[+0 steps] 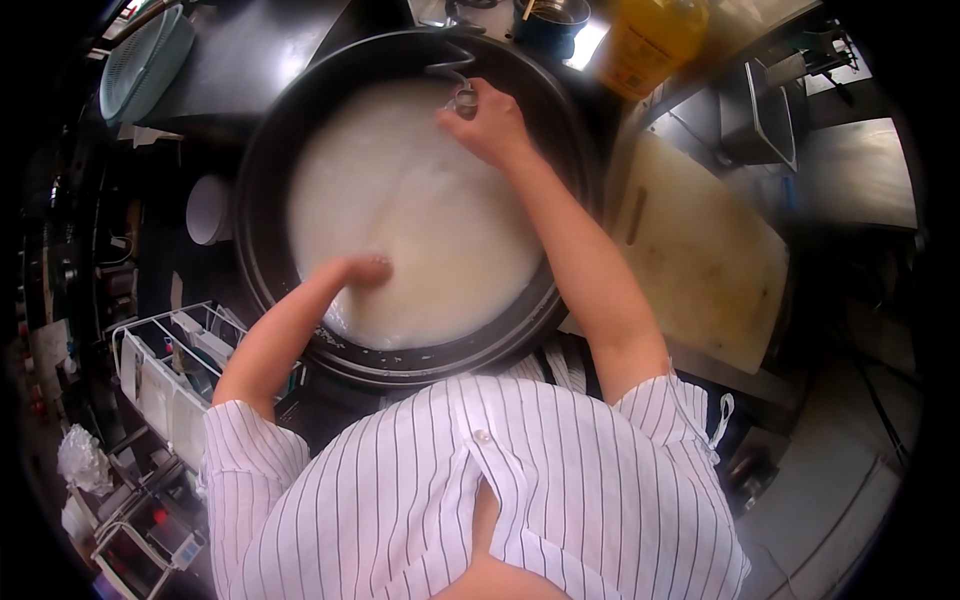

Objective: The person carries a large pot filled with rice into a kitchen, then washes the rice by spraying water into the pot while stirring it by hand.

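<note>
A large dark round pot (262,290) holds cloudy, milky white liquid (420,200). Small white grains, which look like rice, cling to its near inner wall. My left hand (370,270) is partly sunk in the liquid at the left of the pot, its fingers hidden and smeared by motion. At the far right side of the pot, my right hand (490,122) is closed around the metal end of a hose (466,100), held above the liquid. A thin grey curved length of this hose runs up behind the hand to the pot's far rim.
To the right lies a worn cutting board (700,250). A yellow bottle (655,45) and a dark pot (555,25) stand beyond the rim. A pale green colander (145,65) is at the far left, with a white wire rack (165,370) nearer me. A white bowl (208,210) sits left of the pot.
</note>
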Tool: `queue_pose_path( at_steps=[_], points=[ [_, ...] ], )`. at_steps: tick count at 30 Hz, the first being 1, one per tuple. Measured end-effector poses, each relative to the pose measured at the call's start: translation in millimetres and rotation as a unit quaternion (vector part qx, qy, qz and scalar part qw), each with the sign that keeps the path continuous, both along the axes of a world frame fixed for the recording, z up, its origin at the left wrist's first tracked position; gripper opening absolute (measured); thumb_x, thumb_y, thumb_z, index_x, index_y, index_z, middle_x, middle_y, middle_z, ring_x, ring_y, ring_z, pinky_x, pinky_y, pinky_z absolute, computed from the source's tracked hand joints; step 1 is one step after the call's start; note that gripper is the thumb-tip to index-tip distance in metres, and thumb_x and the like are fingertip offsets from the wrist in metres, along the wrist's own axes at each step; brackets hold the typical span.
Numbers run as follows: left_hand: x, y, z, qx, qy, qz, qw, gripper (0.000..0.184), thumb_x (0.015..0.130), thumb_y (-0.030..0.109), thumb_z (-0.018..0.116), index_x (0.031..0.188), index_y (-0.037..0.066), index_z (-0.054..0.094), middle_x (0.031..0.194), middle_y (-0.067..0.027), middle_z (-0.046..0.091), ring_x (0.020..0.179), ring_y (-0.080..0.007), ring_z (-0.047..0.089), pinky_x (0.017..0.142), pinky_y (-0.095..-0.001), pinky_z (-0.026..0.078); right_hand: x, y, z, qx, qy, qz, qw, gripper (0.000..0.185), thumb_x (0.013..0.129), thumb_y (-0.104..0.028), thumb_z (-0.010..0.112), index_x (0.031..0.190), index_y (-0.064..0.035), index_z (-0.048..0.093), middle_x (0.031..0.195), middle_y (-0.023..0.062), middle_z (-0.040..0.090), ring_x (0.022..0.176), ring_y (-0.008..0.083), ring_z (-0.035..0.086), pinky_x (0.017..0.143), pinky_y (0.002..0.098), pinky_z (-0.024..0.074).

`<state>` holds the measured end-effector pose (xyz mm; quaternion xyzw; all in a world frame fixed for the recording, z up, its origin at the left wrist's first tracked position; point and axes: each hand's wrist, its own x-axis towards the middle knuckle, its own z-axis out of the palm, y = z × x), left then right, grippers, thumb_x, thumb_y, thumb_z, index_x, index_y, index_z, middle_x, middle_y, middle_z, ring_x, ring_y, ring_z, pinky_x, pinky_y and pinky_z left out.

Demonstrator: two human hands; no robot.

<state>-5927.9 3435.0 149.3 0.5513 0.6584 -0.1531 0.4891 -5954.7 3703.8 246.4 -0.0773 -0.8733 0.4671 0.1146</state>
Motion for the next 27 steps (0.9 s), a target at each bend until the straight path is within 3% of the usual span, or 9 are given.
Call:
queue_pose_path(
  at_steps=[4, 6, 7, 9, 13, 16, 17, 19, 27],
  points=[
    [23, 28, 6, -0.002, -0.091, 0.053, 0.994, 0.024, 0.081, 0.01, 0.041, 0.095, -0.006, 0.053, 0.104, -0.0214, 0.054, 0.106, -0.0279, 0.049, 0.094, -0.0365, 0.036, 0, -1, 2, 0.001, 0.003, 0.002, 1.0, 0.046, 0.063, -0.038, 0.065, 0.092, -0.0024, 0.057, 0.081, 0.0156, 0.063, 0.08, 0.0308, 0.061, 0.073, 0.0372, 0.0474],
    [36, 40, 6, 0.0, -0.178, 0.332, 0.926, 0.021, 0.081, 0.01, 0.044, 0.095, -0.003, 0.054, 0.101, -0.0172, 0.056, 0.103, -0.0257, 0.052, 0.091, -0.0356, 0.039, 0, 0, 2, 0.006, 0.006, 0.001, 1.0, 0.046, 0.063, -0.038, 0.065, 0.091, -0.0024, 0.057, 0.08, 0.0154, 0.063, 0.079, 0.0307, 0.061, 0.073, 0.0371, 0.0474],
    [41, 47, 4, 0.005, -0.204, 0.42, 0.884, 0.02, 0.081, 0.01, 0.045, 0.095, -0.002, 0.054, 0.101, -0.0158, 0.056, 0.101, -0.0249, 0.052, 0.09, -0.0353, 0.04, -1, 0, 1, 0.005, 0.004, 0.002, 1.0, 0.046, 0.063, -0.038, 0.065, 0.091, -0.0024, 0.057, 0.08, 0.0155, 0.063, 0.079, 0.0309, 0.061, 0.073, 0.0371, 0.0475],
    [51, 59, -19, -0.086, -0.407, 0.696, 0.586, 0.019, 0.084, 0.014, 0.044, 0.097, 0.004, 0.054, 0.099, -0.009, 0.057, 0.095, -0.0203, 0.055, 0.084, -0.0341, 0.044, 0, 2, 2, 0.005, 0.002, 0.002, 1.0, 0.046, 0.063, -0.038, 0.065, 0.092, -0.0024, 0.057, 0.08, 0.0155, 0.063, 0.079, 0.0311, 0.061, 0.072, 0.037, 0.0475],
    [42, 89, 37, 0.029, -0.458, 0.755, 0.468, 0.042, 0.087, 0.034, 0.042, 0.122, 0.011, 0.044, 0.125, -0.006, 0.043, 0.112, -0.0201, 0.043, 0.094, -0.0363, 0.034, 0, 4, 0, -0.006, 0.013, -0.003, 1.0, 0.047, 0.063, -0.038, 0.065, 0.091, -0.0023, 0.057, 0.08, 0.0158, 0.063, 0.079, 0.0315, 0.061, 0.072, 0.0373, 0.0473],
    [31, 85, 45, 0.178, -0.419, 0.786, 0.419, 0.03, 0.085, 0.026, 0.052, 0.108, 0.008, 0.052, 0.109, -0.0083, 0.054, 0.101, -0.02, 0.053, 0.088, -0.0337, 0.042, 0, 5, 0, -0.017, 0.014, -0.009, 1.0, 0.047, 0.063, -0.039, 0.065, 0.091, -0.0024, 0.057, 0.08, 0.0158, 0.063, 0.079, 0.0315, 0.061, 0.072, 0.0373, 0.0471],
    [30, 85, 60, 0.179, -0.419, 0.784, 0.42, 0.03, 0.085, 0.026, 0.052, 0.108, 0.008, 0.052, 0.109, -0.0083, 0.054, 0.101, -0.02, 0.053, 0.088, -0.0337, 0.042, 0, 6, 1, -0.02, 0.006, -0.013, 1.0, 0.047, 0.063, -0.039, 0.065, 0.091, -0.0025, 0.057, 0.08, 0.0158, 0.063, 0.079, 0.0314, 0.061, 0.072, 0.0372, 0.0471],
    [34, 85, 93, 0.377, -0.056, 0.417, 0.825, 0.036, 0.083, 0.026, 0.054, 0.113, 0.008, 0.049, 0.116, -0.0117, 0.05, 0.112, -0.0255, 0.045, 0.094, -0.0362, 0.037, -2, 6, -2, -0.022, 0.006, -0.011, 1.0, 0.047, 0.063, -0.039, 0.065, 0.091, -0.0027, 0.057, 0.08, 0.0158, 0.062, 0.079, 0.0312, 0.061, 0.072, 0.0371, 0.0471],
    [86, 122, 34, 0.382, 0.2, -0.135, 0.892, 0.038, 0.067, 0.026, 0.057, 0.104, 0.013, 0.056, 0.124, -0.0083, 0.042, 0.124, -0.025, 0.029, 0.099, -0.0595, 0.019, 3, 5, 1, -0.029, 0.009, -0.002, 1.0, 0.045, 0.063, -0.038, 0.065, 0.091, -0.003, 0.057, 0.079, 0.015, 0.062, 0.078, 0.0309, 0.061, 0.071, 0.0374, 0.0474]
  ],
)
